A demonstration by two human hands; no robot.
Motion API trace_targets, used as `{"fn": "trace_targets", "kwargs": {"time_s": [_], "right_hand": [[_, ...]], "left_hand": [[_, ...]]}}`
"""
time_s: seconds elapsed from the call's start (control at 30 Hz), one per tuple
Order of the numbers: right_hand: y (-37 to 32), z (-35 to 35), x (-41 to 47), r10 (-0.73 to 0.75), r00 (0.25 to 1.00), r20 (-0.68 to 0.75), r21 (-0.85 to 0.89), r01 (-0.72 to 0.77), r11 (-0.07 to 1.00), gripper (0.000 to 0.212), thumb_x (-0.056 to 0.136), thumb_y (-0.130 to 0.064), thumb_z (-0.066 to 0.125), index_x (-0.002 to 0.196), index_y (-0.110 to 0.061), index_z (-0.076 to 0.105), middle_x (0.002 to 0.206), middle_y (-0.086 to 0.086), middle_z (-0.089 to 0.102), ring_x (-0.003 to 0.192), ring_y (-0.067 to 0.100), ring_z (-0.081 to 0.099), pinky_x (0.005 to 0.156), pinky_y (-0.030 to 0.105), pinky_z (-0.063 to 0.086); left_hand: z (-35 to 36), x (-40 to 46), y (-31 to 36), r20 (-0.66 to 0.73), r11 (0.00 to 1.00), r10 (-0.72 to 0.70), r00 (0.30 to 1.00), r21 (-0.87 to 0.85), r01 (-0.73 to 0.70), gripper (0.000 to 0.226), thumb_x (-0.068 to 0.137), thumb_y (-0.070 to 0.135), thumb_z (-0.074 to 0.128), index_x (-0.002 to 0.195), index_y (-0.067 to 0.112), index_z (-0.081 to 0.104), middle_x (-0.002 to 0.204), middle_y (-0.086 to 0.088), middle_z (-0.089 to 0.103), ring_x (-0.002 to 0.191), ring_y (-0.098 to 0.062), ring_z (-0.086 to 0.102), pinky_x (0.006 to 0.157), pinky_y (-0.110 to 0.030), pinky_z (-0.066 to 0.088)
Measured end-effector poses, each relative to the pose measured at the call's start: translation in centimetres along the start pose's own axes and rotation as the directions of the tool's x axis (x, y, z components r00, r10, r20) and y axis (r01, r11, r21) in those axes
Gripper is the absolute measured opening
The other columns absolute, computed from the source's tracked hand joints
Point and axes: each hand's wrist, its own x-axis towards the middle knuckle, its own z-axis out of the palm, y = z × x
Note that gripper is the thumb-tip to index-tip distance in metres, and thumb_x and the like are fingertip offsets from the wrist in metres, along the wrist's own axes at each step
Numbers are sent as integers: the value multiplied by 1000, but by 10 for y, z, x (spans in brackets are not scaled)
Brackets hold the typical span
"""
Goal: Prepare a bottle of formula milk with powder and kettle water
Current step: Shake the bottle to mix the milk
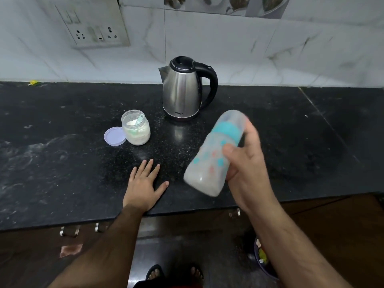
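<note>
Feet: two bare feet (174, 274) in dark sandals stand on a glossy dark floor (187, 246), below the counter's front edge.
Counter: black speckled stone counter (72, 163), dusted with pale smears on its left part; metal cabinet handles (69, 231) show under its front edge.
Wall: white marbled tiles (249, 48) behind the counter, with a switch and socket plate (93, 28) at the upper left.
Left hand: left hand (143, 183) lies flat on the counter near its front edge, palm down, fingers straight and spread, holding nothing.
Right hand: right hand (245, 161) is wrapped round the baby bottle (212, 161), thumb across the front of the body, fingers curled round the far side.
Bottle: held in the air above the counter, tilted with its top towards the kettle and its base towards the person; blurred; a teal collar and clear cap on top, teal and pink dots on the body, and whitish milky liquid pooled in the lower part.
Kettle: steel kettle (182, 92) with black lid and handle stands upright at the back of the counter, lid down, handle to the right.
Jar: open clear jar (136, 127) left of the kettle, holding white powder with a pale green scoop (139, 119) resting in it.
Lid: lilac lid (114, 136) lies flat on the counter, touching the jar's left side.
</note>
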Motion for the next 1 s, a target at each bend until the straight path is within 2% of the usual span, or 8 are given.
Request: {"fn": "trace_targets", "kwargs": {"time_s": [0.07, 0.23, 0.4, 0.57, 0.73, 0.8, 0.9, 1.0], "right_hand": [[-3, 1, 0, -7, 999, 44, -9, 8, 1000, 88, 74, -21, 69, 152, -20, 27, 106, 2, 66, 95, 25, 66, 78, 43, 59], [-12, -6, 11, -90, 981, -169, 82, 105, 991, 68, 87, -20, 57, 149, -19, 30, 106, 2, 60, 90, 13, 65, 70, 31, 57], [-3, 0, 1, 9, 998, 68, -36, -6, 999, 88, 75, -18, 70, 152, -20, 26, 108, 3, 67, 96, 27, 66, 80, 45, 59], [-6, -8, 12, -72, 982, -172, 79, 86, 993, 69, 86, -20, 58, 150, -20, 30, 104, -1, 64, 90, 12, 66, 70, 32, 57], [1, -2, 1, 15, 997, 72, -56, -11, 998, 89, 75, -17, 70, 152, -22, 25, 107, 0, 68, 95, 21, 67, 76, 38, 59], [-2, -4, 5, -17, 1000, -6, 1, 17, 1000, 86, 79, -18, 69, 152, -22, 25, 110, 4, 65, 97, 22, 66, 77, 39, 59], [-2, -5, 9, -57, 991, -117, 30, 61, 998, 72, 87, -19, 57, 152, -21, 25, 96, -7, 68, 88, 10, 67, 69, 30, 58], [0, -2, 0, -8, 1000, 9, -53, 8, 999, 77, 85, -12, 57, 153, -22, 22, 95, -10, 71, 89, 11, 69, 72, 32, 58]], "left_hand": [[1, 0, 0, -2, 1000, 0, 1000, -3, 0, 84, 85, 75, 19, 153, 26, 33, 165, 2, 19, 154, -15, 6, 125, -42, 5], [3, 0, -1, -24, 1000, 0, 1000, -17, 0, 80, 88, 73, 25, 151, 26, 37, 164, 1, 22, 153, -16, 9, 125, -41, 5], [1, -1, 0, -8, 1000, -2, 1000, -14, 2, 84, 85, 74, 19, 152, 26, 34, 165, 1, 20, 154, -15, 6, 125, -42, 4], [1, -1, 0, -15, 1000, 1, 1000, -9, -1, 83, 87, 74, 20, 153, 26, 34, 165, 2, 19, 154, -15, 6, 125, -41, 4], [-1, -1, 1, -7, 1000, -3, 1000, -20, 2, 85, 84, 74, 19, 153, 25, 34, 165, 1, 19, 154, -15, 6, 125, -42, 6], [0, -1, 1, -15, 1000, -3, 1000, -19, 3, 82, 86, 73, 22, 152, 26, 35, 164, 2, 20, 154, -15, 7, 125, -42, 5], [0, -1, 1, -16, 1000, -2, 1000, -16, 1, 81, 87, 73, 24, 152, 26, 35, 164, 2, 20, 153, -15, 7, 125, -41, 5], [-1, -1, 2, -5, 1000, -2, 1000, -13, 2, 83, 86, 74, 21, 153, 27, 35, 165, 2, 20, 154, -15, 7, 125, -41, 5]]}}
